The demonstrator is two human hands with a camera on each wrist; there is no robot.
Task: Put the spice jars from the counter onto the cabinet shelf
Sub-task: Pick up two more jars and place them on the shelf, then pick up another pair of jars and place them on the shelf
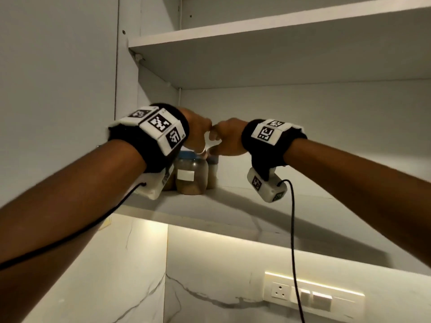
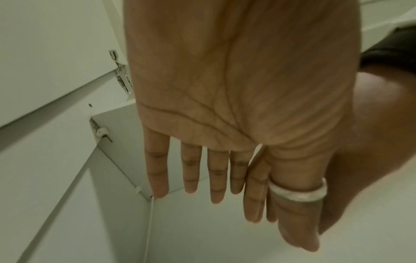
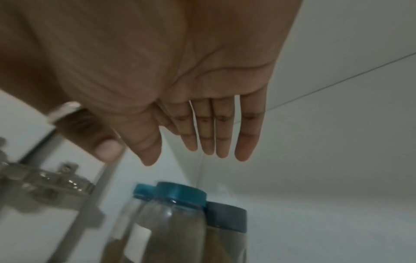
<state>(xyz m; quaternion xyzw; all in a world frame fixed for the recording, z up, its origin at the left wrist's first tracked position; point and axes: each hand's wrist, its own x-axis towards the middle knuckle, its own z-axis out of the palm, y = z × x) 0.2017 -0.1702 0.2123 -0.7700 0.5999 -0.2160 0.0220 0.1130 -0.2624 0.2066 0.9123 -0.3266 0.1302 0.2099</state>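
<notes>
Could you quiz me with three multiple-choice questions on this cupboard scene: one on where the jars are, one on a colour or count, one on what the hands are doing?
1. Where do the spice jars stand?
A. On the lower cabinet shelf
B. On the top shelf
C. In a drawer

2. How many lids show in the right wrist view?
A. One
B. Three
C. Five

3. What do the left hand and right hand hold?
A. A jar each
B. One jar together
C. Nothing

Answers: 1 A, they sit at its left end. 2 B, three bluish lids cluster together. 3 C, both wrist views show straight, empty fingers.
</notes>
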